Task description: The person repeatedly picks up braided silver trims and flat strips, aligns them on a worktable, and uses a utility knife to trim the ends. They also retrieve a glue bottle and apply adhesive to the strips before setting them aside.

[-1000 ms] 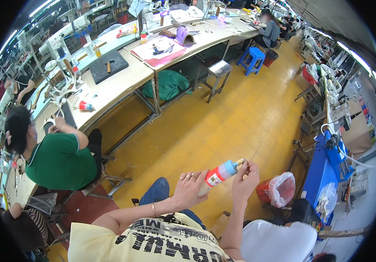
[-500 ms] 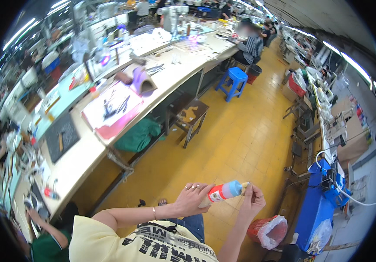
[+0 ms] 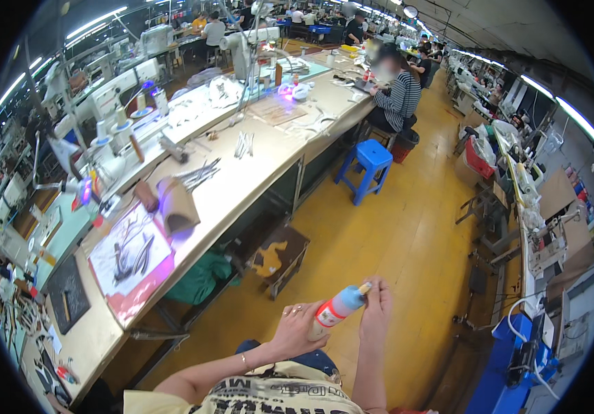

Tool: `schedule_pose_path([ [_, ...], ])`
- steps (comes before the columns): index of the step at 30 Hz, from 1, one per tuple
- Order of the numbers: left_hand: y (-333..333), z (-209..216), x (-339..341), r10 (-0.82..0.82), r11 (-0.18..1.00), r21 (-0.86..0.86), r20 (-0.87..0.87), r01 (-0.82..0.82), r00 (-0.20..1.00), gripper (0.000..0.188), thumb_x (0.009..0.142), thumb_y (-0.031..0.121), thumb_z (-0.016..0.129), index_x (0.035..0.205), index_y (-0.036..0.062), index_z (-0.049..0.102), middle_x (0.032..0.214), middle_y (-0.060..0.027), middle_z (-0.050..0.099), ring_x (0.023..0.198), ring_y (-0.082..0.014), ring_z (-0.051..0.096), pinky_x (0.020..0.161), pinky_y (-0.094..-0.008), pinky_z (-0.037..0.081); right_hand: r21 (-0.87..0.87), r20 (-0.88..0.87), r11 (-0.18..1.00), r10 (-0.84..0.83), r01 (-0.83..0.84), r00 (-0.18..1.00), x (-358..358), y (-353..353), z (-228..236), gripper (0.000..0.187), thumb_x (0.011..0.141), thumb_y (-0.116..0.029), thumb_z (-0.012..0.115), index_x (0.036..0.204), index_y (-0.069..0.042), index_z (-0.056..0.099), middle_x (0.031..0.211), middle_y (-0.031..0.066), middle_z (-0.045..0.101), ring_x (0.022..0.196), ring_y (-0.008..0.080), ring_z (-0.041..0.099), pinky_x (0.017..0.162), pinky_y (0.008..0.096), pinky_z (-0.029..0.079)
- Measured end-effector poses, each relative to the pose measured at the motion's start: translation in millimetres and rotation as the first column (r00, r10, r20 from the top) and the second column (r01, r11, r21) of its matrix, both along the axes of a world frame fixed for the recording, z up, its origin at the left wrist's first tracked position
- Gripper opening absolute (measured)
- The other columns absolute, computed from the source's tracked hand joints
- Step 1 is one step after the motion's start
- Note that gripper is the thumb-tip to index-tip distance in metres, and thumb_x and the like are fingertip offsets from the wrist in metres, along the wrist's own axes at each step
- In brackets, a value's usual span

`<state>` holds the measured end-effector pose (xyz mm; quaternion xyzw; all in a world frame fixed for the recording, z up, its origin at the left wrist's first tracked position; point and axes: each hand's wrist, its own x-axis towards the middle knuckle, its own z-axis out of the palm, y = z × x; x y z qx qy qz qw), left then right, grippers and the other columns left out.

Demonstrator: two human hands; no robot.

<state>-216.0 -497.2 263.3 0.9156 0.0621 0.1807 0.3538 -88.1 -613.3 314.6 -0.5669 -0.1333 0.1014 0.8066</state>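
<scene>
A squeeze bottle [image 3: 331, 315] with a red label band and a light-blue upper part is tilted up to the right in front of me. My left hand [image 3: 294, 332] is closed around its lower body, with rings on the fingers and a bracelet at the wrist. A small yellowish tip [image 3: 365, 288] stands at the bottle's top. The fingers of my right hand [image 3: 377, 297] are pinched together at that tip. Whether the tip is a nozzle or a separate cap, I cannot tell.
On the left runs a long worktable [image 3: 255, 162] with tools, strips and a tan curved form [image 3: 177, 205]. Under it are a dark stool [image 3: 290, 255] and green cloth [image 3: 203, 279]. A blue stool [image 3: 368, 165] stands ahead near a seated person [image 3: 399, 93]. Cluttered benches line the right.
My view has tilted up and swung, so the table and stools sit differently in it. Both hands stay on the bottle, which now points more steeply upward.
</scene>
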Motion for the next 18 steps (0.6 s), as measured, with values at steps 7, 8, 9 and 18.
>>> schedule_pose_path([
  [7,66.3,0.4,99.1,0.262,0.959,-0.115,0.021,-0.258,0.965,0.077,0.066,0.030,0.081,0.130,0.0037,0.048,0.108,-0.0164,0.061,0.102,-0.0326,0.059,0.090,-0.0451,0.040,0.002,0.040,0.975,0.222,-0.222,0.974,113.6,102.9,0.7,0.016,0.096,-0.010,0.063,0.109,-0.001,0.064,0.096,0.0029,0.066,0.089,0.0074,0.059,0.083,0.0256,0.048],
  [8,76.6,-3.7,109.2,0.273,0.956,-0.117,0.020,-0.269,0.962,0.077,0.065,0.029,0.081,0.130,0.0036,0.048,0.108,-0.0162,0.061,0.102,-0.0324,0.059,0.090,-0.0450,0.040,-0.009,-0.014,0.968,0.252,-0.252,0.968,124.3,113.1,-2.3,0.015,0.095,-0.009,0.065,0.107,0.000,0.066,0.095,0.0036,0.067,0.089,0.0079,0.060,0.083,0.0257,0.048],
  [9,84.3,-7.0,117.1,0.284,0.952,-0.122,0.023,-0.279,0.959,0.076,0.065,0.028,0.081,0.129,0.0036,0.048,0.108,-0.0160,0.061,0.102,-0.0322,0.059,0.089,-0.0448,0.040,-0.022,-0.067,0.959,0.280,-0.282,0.958,136.9,121.9,-4.5,0.014,0.093,-0.009,0.067,0.104,0.000,0.067,0.095,0.0043,0.068,0.089,0.0084,0.060,0.084,0.0259,0.048],
  [18,188.0,2.7,176.6,0.150,0.980,-0.134,-0.010,-0.150,0.989,0.075,0.067,0.030,0.079,0.130,0.0042,0.048,0.110,-0.0152,0.062,0.102,-0.0320,0.059,0.090,-0.0446,0.039,0.070,-0.083,0.953,0.300,-0.295,0.950,207.5,204.9,-11.6,0.015,0.095,-0.014,0.066,0.095,0.001,0.069,0.089,0.0048,0.070,0.081,0.0079,0.062,0.077,0.0230,0.049],
])
